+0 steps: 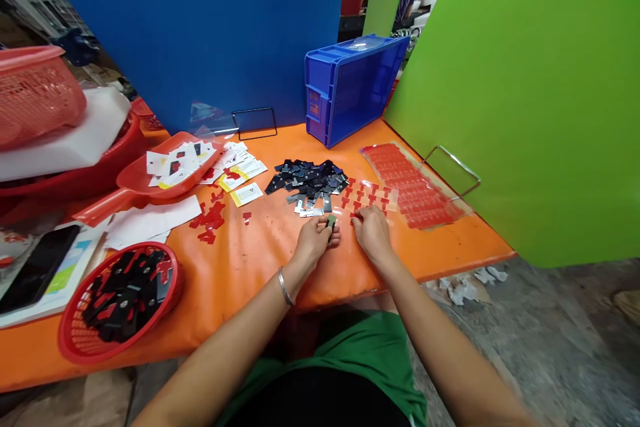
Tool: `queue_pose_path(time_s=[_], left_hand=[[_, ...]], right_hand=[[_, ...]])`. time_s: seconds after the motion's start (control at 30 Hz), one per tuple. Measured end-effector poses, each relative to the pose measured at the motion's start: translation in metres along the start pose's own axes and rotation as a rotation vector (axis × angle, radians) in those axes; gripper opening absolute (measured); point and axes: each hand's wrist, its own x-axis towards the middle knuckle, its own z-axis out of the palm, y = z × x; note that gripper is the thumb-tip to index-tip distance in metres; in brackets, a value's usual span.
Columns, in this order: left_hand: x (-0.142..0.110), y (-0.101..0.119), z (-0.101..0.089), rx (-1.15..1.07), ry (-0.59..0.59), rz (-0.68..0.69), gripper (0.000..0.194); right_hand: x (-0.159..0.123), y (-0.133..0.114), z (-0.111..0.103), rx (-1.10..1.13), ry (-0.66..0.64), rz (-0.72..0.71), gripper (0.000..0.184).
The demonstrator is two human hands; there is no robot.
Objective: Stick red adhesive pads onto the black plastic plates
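My left hand (pixel 314 241) is closed around a small dark plate (pixel 331 223), whose face reflects green. My right hand (pixel 373 233) has its fingers pinched at the near edge of a clear sheet of red T-shaped stickers (pixel 373 195), with a bit of red at the fingertips. Just beyond the left hand lies a heap of black metal plates (pixel 313 177), with a few shiny silver ones (pixel 311 212) at its near side. A larger sheet of red stickers (pixel 410 183) lies flat to the right.
A red basket of black plates (pixel 173 320) stands at left, near a phone (pixel 40 267). Loose red pieces (pixel 209 217) lie beside a red scoop (pixel 133 177) holding paper cards. A blue crate (pixel 320 97) stands on its side behind. Blue (pixel 200 27) and green (pixel 540 80) panels border the table.
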Motion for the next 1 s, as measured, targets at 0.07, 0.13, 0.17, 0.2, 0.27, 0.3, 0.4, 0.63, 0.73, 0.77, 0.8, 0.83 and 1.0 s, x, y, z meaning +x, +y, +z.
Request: queue_pose_path(time_s=[0.07, 0.13, 0.17, 0.2, 0.27, 0.3, 0.4, 0.63, 0.73, 0.77, 0.8, 0.83, 1.0], left_hand=[[0.011, 0.003, 0.007, 0.007, 0.001, 0.02, 0.016], [0.021, 0.004, 0.012, 0.013, 0.004, 0.038, 0.016], [0.025, 0.004, 0.014, 0.016, 0.008, 0.044, 0.015], [0.028, 0.003, 0.015, 0.018, 0.012, 0.047, 0.015], [0.033, 0.001, 0.016, 0.021, 0.019, 0.048, 0.015], [0.034, 0.0, 0.015, 0.021, 0.021, 0.049, 0.016], [0.037, -0.004, 0.014, 0.022, 0.027, 0.054, 0.015], [0.028, 0.004, 0.014, -0.008, 0.009, 0.035, 0.011], [0.009, 0.01, 0.004, -0.019, -0.002, -0.001, 0.008], [0.0, 0.011, -0.002, -0.03, -0.003, -0.018, 0.009], [-0.009, 0.011, -0.008, -0.047, -0.006, -0.041, 0.012], [-0.018, 0.011, -0.014, -0.068, -0.014, -0.066, 0.016], [-0.052, -0.002, -0.039, -0.136, -0.063, -0.157, 0.029]], right_hand=[[-0.001, 0.0, 0.002, 0.031, 0.023, -0.022, 0.014], [0.0, 0.0, 0.002, 0.063, 0.04, -0.007, 0.01], [0.0, 0.0, 0.002, 0.078, 0.046, 0.004, 0.008], [0.001, -0.001, 0.002, 0.092, 0.054, 0.008, 0.006], [0.0, 0.0, 0.002, 0.127, 0.079, -0.007, 0.006], [-0.001, 0.0, 0.002, 0.155, 0.096, -0.018, 0.007], [-0.005, 0.005, 0.001, 0.298, 0.124, -0.02, 0.007], [-0.012, 0.011, -0.015, 0.774, 0.134, 0.192, 0.017], [-0.022, 0.0, -0.02, 0.796, 0.122, 0.183, 0.019], [-0.027, -0.005, -0.021, 0.805, 0.106, 0.175, 0.019], [-0.033, -0.012, -0.022, 0.825, 0.079, 0.17, 0.02], [-0.04, -0.019, -0.022, 0.853, 0.044, 0.168, 0.02], [-0.07, -0.052, -0.013, 1.012, -0.112, 0.208, 0.022]])
